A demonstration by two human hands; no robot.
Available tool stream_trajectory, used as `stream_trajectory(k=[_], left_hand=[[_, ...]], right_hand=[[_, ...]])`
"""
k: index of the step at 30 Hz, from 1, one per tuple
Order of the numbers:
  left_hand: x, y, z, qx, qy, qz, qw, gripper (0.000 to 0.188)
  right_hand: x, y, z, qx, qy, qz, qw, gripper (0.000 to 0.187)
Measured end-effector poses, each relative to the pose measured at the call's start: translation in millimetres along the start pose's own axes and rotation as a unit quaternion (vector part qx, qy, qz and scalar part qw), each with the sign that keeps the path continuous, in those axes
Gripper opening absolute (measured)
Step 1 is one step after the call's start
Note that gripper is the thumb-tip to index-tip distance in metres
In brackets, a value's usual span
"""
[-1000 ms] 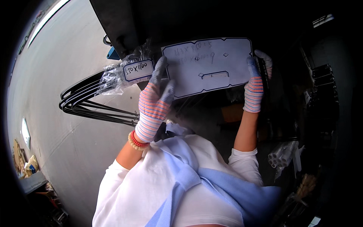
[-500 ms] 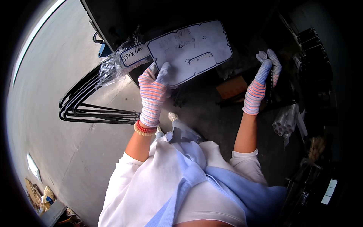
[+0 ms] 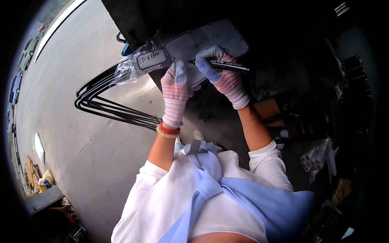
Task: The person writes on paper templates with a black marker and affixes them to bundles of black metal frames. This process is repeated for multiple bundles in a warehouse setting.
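Note:
My left hand (image 3: pixel 175 91), in a striped knitted glove, pinches the lower left edge of a large white label card (image 3: pixel 223 34) with a dark blue border. In my gloved right hand (image 3: pixel 223 75) is a black marker pen (image 3: pixel 231 66), its tip side pointing left over the card. The right hand hides part of the card's lower right. Just left of the card sits a small handwritten label (image 3: pixel 151 59) on crumpled clear plastic wrap (image 3: pixel 127 69). That wrap goes round the upper ends of several bent black rods (image 3: pixel 91 101).
Beyond the card is a dark surface with a blue padlock-like piece (image 3: pixel 127 50) at its left edge. To the right lie an orange-brown box (image 3: pixel 268 111) and a bundle of plastic-wrapped tubes (image 3: pixel 314 156). Grey floor (image 3: pixel 81 162) spreads at the left, with scraps (image 3: pixel 44 180) at lower left.
My right hand has come left and up from the right side, bringing the marker over the card. The left hand keeps its grip on the card; the view has shifted slightly.

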State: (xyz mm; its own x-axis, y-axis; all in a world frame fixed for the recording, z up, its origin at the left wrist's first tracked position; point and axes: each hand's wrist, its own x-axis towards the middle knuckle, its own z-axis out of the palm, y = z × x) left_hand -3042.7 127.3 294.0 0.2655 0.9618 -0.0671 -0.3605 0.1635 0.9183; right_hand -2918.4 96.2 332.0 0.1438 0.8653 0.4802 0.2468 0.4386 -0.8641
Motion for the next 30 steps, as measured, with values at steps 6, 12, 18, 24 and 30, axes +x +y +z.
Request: stream_trajectory(k=[6,12,18,24,30], left_hand=[[1.3,0.5,5.5,0.007,0.001,0.012,1.000,0.024],[4.4,-3.0,7.3,0.007,0.019,0.012,1.000,0.022],[8.9,-2.2,1.4,0.018,0.030,0.044,0.998,0.018],[22.6,-3.5,4.6,0.006,0.022,0.059,0.998,0.016],[20.0,-2.7,12.3,-0.010,0.036,0.042,0.998,0.015]], right_hand=[[13.6,14.6,-22.6,-0.052,0.006,-0.031,0.998,0.011],[44.7,49.7,-99.6,-0.152,0.199,-0.073,0.965,0.015],[44.7,25.6,-80.3,0.009,0.044,-0.073,0.996,0.021],[62.4,66.9,-105.3,-0.113,-0.041,-0.084,0.989,0.017],[69.7,84.5,-107.6,-0.244,-0.050,-0.062,0.967,0.011]])
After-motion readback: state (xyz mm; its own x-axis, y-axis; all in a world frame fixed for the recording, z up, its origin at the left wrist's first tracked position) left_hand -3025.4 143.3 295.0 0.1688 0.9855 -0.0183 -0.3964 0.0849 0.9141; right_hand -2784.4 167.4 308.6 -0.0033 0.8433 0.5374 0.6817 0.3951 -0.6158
